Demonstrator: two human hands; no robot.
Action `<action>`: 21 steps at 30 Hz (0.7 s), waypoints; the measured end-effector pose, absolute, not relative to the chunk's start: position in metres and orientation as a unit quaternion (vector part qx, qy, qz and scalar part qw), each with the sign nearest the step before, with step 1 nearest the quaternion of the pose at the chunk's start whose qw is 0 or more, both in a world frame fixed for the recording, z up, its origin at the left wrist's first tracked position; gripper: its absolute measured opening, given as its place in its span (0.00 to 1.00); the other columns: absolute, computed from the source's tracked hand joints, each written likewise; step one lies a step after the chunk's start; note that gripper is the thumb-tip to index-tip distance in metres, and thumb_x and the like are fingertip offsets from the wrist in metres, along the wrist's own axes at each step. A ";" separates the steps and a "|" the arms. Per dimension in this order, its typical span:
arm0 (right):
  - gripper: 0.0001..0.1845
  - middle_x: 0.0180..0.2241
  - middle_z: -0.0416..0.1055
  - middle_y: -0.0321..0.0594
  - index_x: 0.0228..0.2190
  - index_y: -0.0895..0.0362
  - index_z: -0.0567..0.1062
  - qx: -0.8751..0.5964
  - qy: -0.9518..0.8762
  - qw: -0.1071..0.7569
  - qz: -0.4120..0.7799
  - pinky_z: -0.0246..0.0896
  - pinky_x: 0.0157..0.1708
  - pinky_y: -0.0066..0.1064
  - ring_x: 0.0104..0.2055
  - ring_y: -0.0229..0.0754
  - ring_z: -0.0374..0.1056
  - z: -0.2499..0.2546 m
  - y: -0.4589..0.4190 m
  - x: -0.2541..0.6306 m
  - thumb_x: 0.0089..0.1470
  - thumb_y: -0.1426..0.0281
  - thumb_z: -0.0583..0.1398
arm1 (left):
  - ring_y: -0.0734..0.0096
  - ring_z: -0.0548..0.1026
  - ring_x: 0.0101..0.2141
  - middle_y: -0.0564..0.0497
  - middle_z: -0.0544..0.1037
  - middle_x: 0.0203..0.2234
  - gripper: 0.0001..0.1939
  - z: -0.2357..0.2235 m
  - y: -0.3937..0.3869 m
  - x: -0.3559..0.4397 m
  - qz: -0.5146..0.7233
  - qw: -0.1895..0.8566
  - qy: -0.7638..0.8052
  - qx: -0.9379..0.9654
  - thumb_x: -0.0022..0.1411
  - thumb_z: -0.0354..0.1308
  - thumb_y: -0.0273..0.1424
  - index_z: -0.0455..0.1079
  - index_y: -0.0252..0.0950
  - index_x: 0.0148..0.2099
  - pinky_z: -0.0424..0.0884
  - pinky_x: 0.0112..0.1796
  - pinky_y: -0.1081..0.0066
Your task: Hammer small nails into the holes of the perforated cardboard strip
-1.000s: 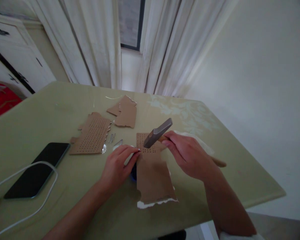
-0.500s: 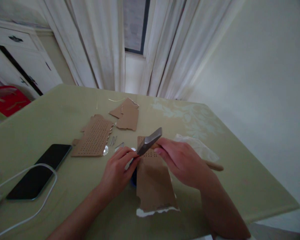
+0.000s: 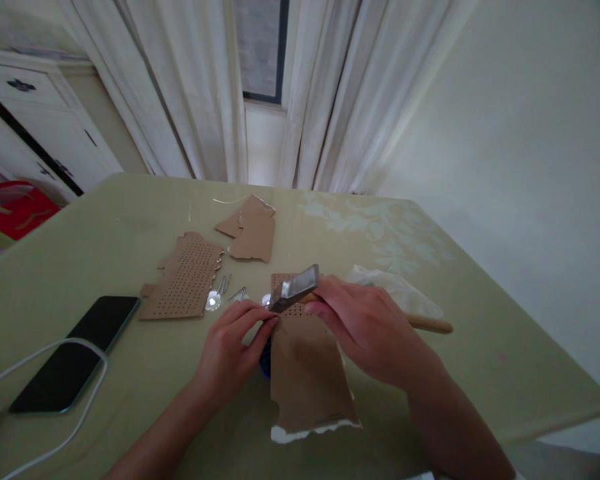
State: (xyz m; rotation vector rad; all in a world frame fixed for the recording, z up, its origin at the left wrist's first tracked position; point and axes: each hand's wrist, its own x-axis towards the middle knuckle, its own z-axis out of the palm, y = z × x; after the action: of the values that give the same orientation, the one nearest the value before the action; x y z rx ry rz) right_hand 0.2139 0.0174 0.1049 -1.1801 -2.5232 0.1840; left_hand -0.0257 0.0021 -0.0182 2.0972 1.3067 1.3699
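Observation:
A piece of brown cardboard (image 3: 310, 373) with rows of small holes at its far end and a torn white near edge lies in front of me. At its left edge my left hand (image 3: 235, 343) pinches a small nail, mostly hidden by the fingertips and the hammer. My right hand (image 3: 370, 327) is closed round the wooden handle of a hammer (image 3: 297, 288). The metal head is right over my left fingertips; whether it touches the nail I cannot tell. Part of a dark blue round object (image 3: 265, 360) shows under the cardboard's left side.
Several loose nails (image 3: 224, 285) lie left of centre, beside a second hole-punched cardboard piece (image 3: 183, 280). Cardboard scraps (image 3: 255, 230) lie farther back. A phone (image 3: 75, 357) with a white cable (image 3: 97, 390) across it is at left; a clear plastic bag (image 3: 400, 290) lies at right.
The hammer head has come down and left, from above the hole pattern to my left fingertips. My left hand keeps its pinch at the cardboard's edge. The camera view has shifted slightly.

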 end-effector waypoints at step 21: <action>0.18 0.40 0.83 0.44 0.48 0.56 0.78 -0.432 -0.890 0.122 0.078 0.62 0.37 0.35 0.38 0.48 0.80 0.098 0.023 0.212 0.82 0.59 0.53 | 0.67 0.75 0.36 0.49 0.76 0.38 0.05 -0.019 -0.002 -0.026 0.463 0.234 0.513 0.684 0.72 0.65 0.34 0.82 0.42 0.45 0.70 0.27 0.74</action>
State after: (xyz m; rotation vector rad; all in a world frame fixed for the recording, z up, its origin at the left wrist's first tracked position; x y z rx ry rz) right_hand 0.2120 0.0231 0.0977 -1.2611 -2.5991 0.2279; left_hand -0.0263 -0.0024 -0.0194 1.8770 1.4078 1.2714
